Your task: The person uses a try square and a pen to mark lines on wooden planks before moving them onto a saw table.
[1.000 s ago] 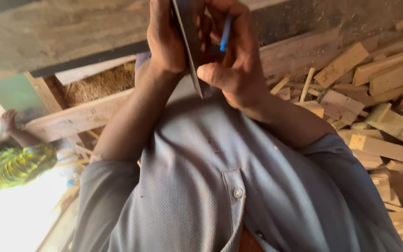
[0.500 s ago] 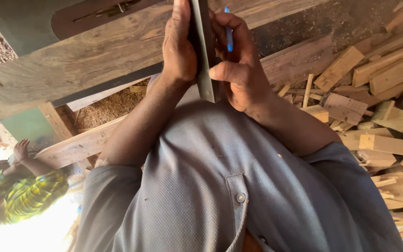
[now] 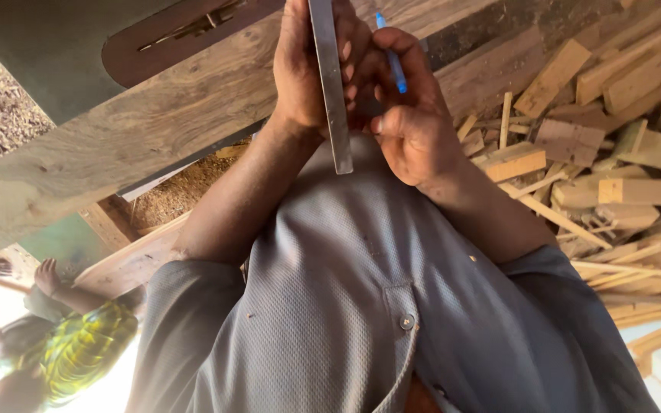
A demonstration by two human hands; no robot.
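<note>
Your hands meet on a metal ruler (image 3: 330,84) laid against a plank (image 3: 154,122).

Your left hand (image 3: 307,69) is closed around the ruler, fingers wrapped over its far edge, pressing it to the plank; the ruler's lower end sticks out past your wrist toward your grey shirt (image 3: 346,306). Your right hand (image 3: 411,126) touches the left, fingers curled shut on a blue pen (image 3: 392,57) whose tip points up, just beside the ruler. Right of that hand lies a heap of wood offcuts (image 3: 613,153). Well below your left elbow, another person (image 3: 78,344) in a yellow-green garment crouches.
</note>
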